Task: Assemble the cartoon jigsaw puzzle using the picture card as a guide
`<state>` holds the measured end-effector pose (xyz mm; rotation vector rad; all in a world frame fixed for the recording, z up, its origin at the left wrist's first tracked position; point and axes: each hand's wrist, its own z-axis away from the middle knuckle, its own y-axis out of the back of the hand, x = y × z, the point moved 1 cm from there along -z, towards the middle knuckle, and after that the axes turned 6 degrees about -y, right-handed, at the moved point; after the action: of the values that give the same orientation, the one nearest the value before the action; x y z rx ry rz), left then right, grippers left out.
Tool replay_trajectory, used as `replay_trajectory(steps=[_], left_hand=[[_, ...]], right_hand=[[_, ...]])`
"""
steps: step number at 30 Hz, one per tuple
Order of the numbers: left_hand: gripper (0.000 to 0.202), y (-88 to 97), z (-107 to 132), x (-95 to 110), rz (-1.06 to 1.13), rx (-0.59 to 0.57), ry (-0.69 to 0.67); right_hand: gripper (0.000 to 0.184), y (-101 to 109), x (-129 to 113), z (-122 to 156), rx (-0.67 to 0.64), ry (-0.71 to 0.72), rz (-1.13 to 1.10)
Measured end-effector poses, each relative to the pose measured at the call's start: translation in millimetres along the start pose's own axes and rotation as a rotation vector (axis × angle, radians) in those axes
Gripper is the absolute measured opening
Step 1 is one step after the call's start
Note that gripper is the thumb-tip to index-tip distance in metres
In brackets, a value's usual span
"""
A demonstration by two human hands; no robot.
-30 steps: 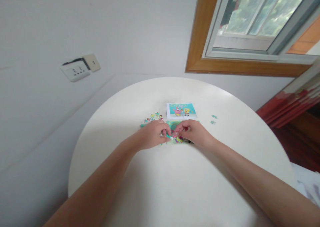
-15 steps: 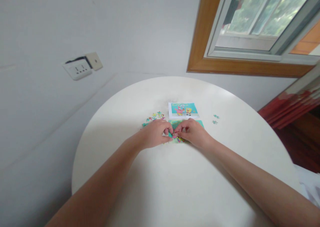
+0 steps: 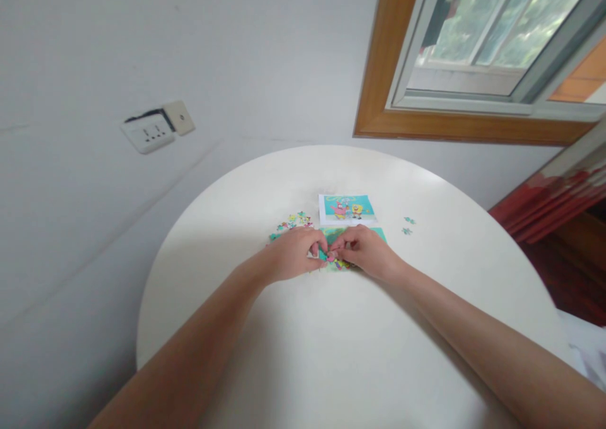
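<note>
My left hand [image 3: 294, 252] is closed, thumb and fingers pinching a teal jigsaw puzzle piece [image 3: 322, 255]. Facing it, my right hand [image 3: 363, 247] is closed too, its fingertips on a small pink puzzle piece [image 3: 331, 258] that touches or nearly touches the teal one. Both hands rest over a partly assembled jigsaw puzzle [image 3: 380, 233], teal at its upper edge, with yellow and pink bits below; my hands cover much of it. Just behind lies a picture card [image 3: 349, 209] with cartoon figures on teal. Loose puzzle pieces [image 3: 294, 219] lie scattered beyond my left hand.
A few more teal pieces [image 3: 408, 231] lie apart on the right of the round white table [image 3: 322, 347]. The wall with a socket [image 3: 149, 132] stands behind on the left. A wood-framed window [image 3: 473, 125] and red curtain [image 3: 553, 205] are at right.
Hardly anything differs. Both hands hold the same place over the puzzle, with at most a slight shift of the fingertips; the view has moved very slightly.
</note>
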<state>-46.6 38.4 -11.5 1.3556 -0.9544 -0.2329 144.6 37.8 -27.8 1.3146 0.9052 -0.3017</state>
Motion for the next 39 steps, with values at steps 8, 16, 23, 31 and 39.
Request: replay_trajectory(steps=[8,16,23,31,39], left_hand=[[0.014,-1.3,-2.2,0.2,0.076,0.006,-0.077],[0.027,-0.9,-9.0,4.2,0.111,0.085,-0.034],[0.016,-14.8,-14.2,0.1,-0.048,0.195,-0.068],[0.016,-22.3,-14.6,3.3,-0.146,0.223,-0.126],[0.017,-22.8,-13.5,2.4,-0.229,0.198,-0.108]], right_hand=[[0.019,8.5,-0.3,3.6,-0.046,-0.152,-0.236],[0.025,10.9,5.8,5.9,-0.002,-0.158,-0.253],[0.024,20.6,11.1,10.8,0.015,-0.04,-0.024],[0.018,42.1,-3.4,24.3,-0.072,0.113,0.225],[0.02,36.3,-5.9,28.8,-0.152,0.252,0.36]])
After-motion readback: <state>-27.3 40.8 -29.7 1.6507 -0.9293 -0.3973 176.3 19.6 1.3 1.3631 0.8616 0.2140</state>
